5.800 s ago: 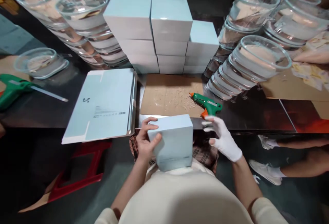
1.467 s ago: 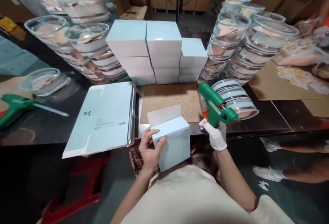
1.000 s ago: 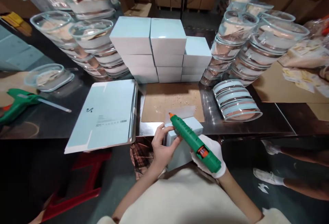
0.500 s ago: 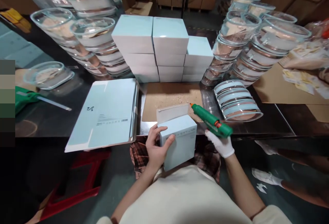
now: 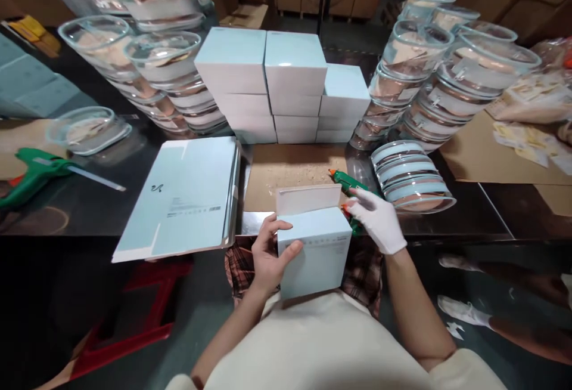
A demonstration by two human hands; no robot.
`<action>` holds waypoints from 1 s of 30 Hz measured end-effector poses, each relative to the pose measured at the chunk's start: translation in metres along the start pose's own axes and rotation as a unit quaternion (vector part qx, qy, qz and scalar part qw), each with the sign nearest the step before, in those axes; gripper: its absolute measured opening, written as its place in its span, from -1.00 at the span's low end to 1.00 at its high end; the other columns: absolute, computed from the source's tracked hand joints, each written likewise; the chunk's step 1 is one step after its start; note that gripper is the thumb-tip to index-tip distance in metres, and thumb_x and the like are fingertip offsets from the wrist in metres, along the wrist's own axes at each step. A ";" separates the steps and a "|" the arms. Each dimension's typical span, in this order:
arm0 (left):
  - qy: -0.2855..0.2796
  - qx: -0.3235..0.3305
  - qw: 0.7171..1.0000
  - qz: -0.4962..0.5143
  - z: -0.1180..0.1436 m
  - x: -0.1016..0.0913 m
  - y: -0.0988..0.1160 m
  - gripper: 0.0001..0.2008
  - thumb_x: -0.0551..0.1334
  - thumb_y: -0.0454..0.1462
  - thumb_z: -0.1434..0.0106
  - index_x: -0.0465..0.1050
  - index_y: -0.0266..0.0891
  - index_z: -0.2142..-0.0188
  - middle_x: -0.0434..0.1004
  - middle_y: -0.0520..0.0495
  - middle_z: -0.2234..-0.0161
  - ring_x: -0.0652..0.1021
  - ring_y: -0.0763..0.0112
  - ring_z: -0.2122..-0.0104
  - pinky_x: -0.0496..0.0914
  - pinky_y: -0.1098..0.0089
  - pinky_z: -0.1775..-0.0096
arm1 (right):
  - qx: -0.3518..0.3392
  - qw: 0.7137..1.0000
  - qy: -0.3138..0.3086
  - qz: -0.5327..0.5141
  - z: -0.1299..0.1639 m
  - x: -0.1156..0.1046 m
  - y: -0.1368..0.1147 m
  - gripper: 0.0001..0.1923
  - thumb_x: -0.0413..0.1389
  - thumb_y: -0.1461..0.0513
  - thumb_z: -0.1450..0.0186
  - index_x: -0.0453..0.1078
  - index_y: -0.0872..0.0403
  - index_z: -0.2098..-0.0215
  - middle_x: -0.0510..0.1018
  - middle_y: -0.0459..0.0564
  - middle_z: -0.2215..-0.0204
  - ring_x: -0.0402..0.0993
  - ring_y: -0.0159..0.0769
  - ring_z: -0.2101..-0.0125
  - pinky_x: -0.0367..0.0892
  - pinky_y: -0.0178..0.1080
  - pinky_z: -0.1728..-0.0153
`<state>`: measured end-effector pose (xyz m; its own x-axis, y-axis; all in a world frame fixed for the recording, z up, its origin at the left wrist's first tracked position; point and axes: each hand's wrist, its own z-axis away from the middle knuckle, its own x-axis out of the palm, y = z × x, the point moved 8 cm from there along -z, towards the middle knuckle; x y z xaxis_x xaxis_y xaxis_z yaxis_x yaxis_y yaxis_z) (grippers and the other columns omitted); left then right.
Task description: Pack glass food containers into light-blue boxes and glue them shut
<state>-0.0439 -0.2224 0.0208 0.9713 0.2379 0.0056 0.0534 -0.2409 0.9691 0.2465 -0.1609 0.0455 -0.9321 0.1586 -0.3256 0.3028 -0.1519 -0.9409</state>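
A light-blue carton (image 5: 315, 259) stands tilted at the table's front edge with its white flap (image 5: 308, 199) raised at the far side. My bare left hand (image 5: 271, 256) grips the carton's left side, thumb on the near face and fingers over the top. My right hand (image 5: 375, 217), in a white glove, is right of the carton with its fingers stretched out and apart. Beneath and behind those fingers is a green glue gun (image 5: 342, 180), its orange tip pointing up-left. The glove partly hides the gun, so whether the fingers touch it is unclear.
Flat light-blue cartons (image 5: 192, 193) lie stacked at left, near a second green glue gun (image 5: 40, 175). Finished-looking cartons (image 5: 295, 80) are piled behind a cardboard sheet (image 5: 286, 166). Stacked clear-lidded round containers (image 5: 415, 175) flank both sides. Another person's shoe (image 5: 462, 308) shows at right.
The glue gun has moved left and down beside the carton, and its handle now points toward me. My right hand has shifted left and its fingers have spread. The carton has turned slightly.
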 end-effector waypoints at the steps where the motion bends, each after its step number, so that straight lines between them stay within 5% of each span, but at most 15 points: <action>1: -0.011 -0.003 1.000 -0.001 0.000 0.004 -0.001 -0.56 0.48 0.13 -0.11 0.57 -0.13 0.26 0.58 -0.13 0.14 0.54 0.04 -0.09 0.43 0.21 -0.04 | -0.003 0.997 -0.060 -0.043 0.004 0.019 -0.006 -0.47 0.44 -0.06 -0.07 0.64 0.06 0.10 0.73 0.05 0.22 0.67 -0.10 0.20 0.57 -0.10 0.09; 5: -0.008 -0.034 0.999 0.032 -0.003 0.011 -0.010 -0.49 0.47 0.14 -0.11 0.49 -0.13 0.16 0.57 -0.23 0.00 0.55 -0.02 -0.14 0.46 0.16 -0.07 | -0.012 0.975 -0.175 -0.139 0.014 0.055 -0.015 -0.35 0.35 -0.25 -0.14 0.63 0.07 0.10 0.72 0.09 0.19 0.67 -0.06 0.16 0.58 -0.03 0.05; 8: -0.001 -0.039 0.991 0.130 -0.007 0.012 -0.015 -0.33 0.46 0.10 -0.16 0.24 0.03 -0.13 0.58 -0.13 0.03 0.63 0.12 -0.01 0.50 0.15 -0.02 | -0.150 0.945 -0.270 -0.104 0.023 0.052 -0.032 -0.14 0.19 -0.46 -0.10 0.61 0.04 0.04 0.66 0.17 -0.01 0.60 0.03 -0.06 0.52 0.03 -0.06; 10: -0.015 -0.028 0.986 0.162 -0.010 0.013 -0.014 -0.27 0.45 0.09 -0.19 0.12 0.10 -0.20 0.58 -0.07 0.07 0.64 0.19 0.06 0.51 0.16 0.02 | -0.247 0.912 -0.324 -0.040 0.033 0.049 -0.043 -0.22 0.27 -0.36 -0.15 0.57 0.02 -0.03 0.60 0.20 -0.11 0.56 0.00 -0.12 0.47 0.03 -0.12; 14: -0.049 0.002 0.995 0.089 -0.016 0.010 -0.007 -0.50 0.41 0.19 -0.19 0.45 -0.11 0.16 0.54 -0.16 0.11 0.58 0.13 0.02 0.46 0.14 -0.04 | -0.370 0.866 -0.329 0.070 0.045 0.052 -0.062 -0.65 0.28 0.07 -0.39 0.54 0.01 -0.09 0.59 0.14 -0.06 0.58 -0.19 -0.04 0.47 -0.09 -0.10; 17: -0.068 -0.009 0.995 0.069 -0.017 0.010 -0.005 -0.48 0.36 0.23 -0.20 0.48 -0.18 0.39 0.53 -0.20 0.12 0.56 0.07 0.00 0.44 0.09 -0.08 | -0.399 0.847 -0.338 0.099 0.049 0.059 -0.071 -0.72 0.21 0.12 -0.43 0.57 0.01 -0.06 0.60 0.13 -0.05 0.56 -0.21 -0.05 0.46 -0.10 -0.12; 22: -0.059 -0.010 0.994 0.088 -0.016 0.010 -0.003 -0.51 0.39 0.20 -0.20 0.51 -0.17 0.37 0.52 -0.17 0.13 0.57 0.09 0.01 0.46 0.09 -0.07 | -0.327 0.876 -0.346 0.078 0.043 0.058 -0.059 -0.68 0.20 0.00 -0.43 0.59 -0.06 -0.03 0.58 0.12 -0.10 0.52 -0.15 -0.12 0.40 0.00 -0.22; 25: -0.008 0.007 0.995 0.095 -0.017 -0.003 -0.001 -0.57 0.40 0.14 -0.22 0.51 -0.16 0.35 0.51 -0.13 0.14 0.58 0.14 0.03 0.47 0.13 -0.07 | -0.210 0.935 -0.281 -0.055 0.046 0.050 -0.033 -0.21 0.23 -0.33 -0.23 0.39 -0.14 -0.27 0.43 0.19 -0.26 0.46 -0.04 -0.22 0.43 0.05 -0.19; 27: 0.053 0.006 0.994 0.095 -0.019 -0.015 -0.002 -0.63 0.41 0.09 -0.25 0.51 -0.15 0.32 0.51 -0.10 0.11 0.59 0.21 0.04 0.46 0.20 -0.08 | -0.127 0.950 -0.253 -0.128 0.061 0.056 -0.006 0.14 0.19 -0.47 -0.06 0.12 -0.18 -0.44 0.35 0.26 -0.31 0.50 0.02 -0.19 0.51 0.07 -0.09; 30: 0.097 -0.011 0.988 0.122 -0.028 -0.022 -0.007 -0.59 0.41 0.13 -0.24 0.52 -0.07 0.14 0.52 -0.11 0.01 0.59 0.22 -0.02 0.46 0.25 -0.09 | -0.042 0.969 -0.211 -0.118 0.082 0.068 0.031 0.19 0.32 -0.36 -0.09 -0.01 -0.11 -0.48 0.39 0.31 -0.29 0.52 0.03 -0.17 0.50 0.05 -0.12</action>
<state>-0.0717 -0.1996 0.0205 0.8918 0.3511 0.2855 -0.1850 -0.2929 0.9381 0.1760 -0.2346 0.0021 -0.9703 -0.2365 -0.0501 0.0699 -0.0763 -0.9946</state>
